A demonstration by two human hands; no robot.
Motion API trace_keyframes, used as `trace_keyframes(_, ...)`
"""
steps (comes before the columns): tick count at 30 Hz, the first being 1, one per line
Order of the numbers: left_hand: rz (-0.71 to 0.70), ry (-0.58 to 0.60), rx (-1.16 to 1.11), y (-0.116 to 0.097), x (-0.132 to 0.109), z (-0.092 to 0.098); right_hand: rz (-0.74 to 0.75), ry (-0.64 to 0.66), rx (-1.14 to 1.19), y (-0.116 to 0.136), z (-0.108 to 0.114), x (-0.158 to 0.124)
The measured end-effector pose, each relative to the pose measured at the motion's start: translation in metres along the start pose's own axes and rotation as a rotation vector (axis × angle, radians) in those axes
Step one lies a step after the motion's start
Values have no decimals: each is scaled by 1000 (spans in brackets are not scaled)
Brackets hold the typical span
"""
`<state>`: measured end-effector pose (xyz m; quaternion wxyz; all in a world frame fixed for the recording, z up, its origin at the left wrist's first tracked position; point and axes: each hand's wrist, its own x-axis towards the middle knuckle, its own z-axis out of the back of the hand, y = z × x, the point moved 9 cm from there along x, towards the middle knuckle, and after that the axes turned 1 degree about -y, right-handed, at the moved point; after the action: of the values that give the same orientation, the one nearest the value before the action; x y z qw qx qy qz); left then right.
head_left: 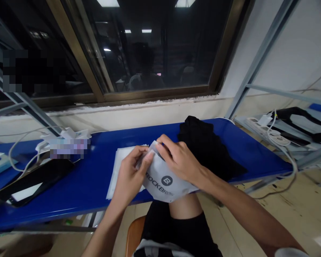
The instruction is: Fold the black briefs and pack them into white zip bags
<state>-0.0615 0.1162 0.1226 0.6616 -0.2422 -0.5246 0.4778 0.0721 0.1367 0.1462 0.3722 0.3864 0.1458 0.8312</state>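
Observation:
Both my hands hold a pale, translucent plastic bag (155,178) printed with a round logo and "ROCKBROS", tilted above the front edge of the blue table. My left hand (132,171) pinches its upper left edge between thumb and fingers. At the top corner, the fingers of my right hand (179,157) grip the bag's edge. Under and behind my left hand lies a stack of flat whitish bags or sheets (117,167). A heap of black cloth (208,146) rests on the table just beyond my right hand.
The blue table (91,185) runs below a dark window (160,53). On its left are a dark shiny panel (34,182), white cables and a power strip (72,135). A grey metal frame (259,57) and another power strip (267,130) stand at right.

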Motion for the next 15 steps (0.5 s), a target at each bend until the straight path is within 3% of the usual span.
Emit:
trace_keyframes(6, -27, -258, -149, 3, 27, 20, 41, 11, -7, 3, 24, 6)
trace_keyframes(11, -132, -529, -98, 14, 39, 70, 43, 125, -29, -10, 32, -34)
trace_keyframes(13, -147, -549, -101, 22, 36, 81, 26, 164, -13, -20, 32, -49)
trace_keyframes(15, -136, -494, -113, 26, 31, 79, 44, 158, 36, -23, 32, -56)
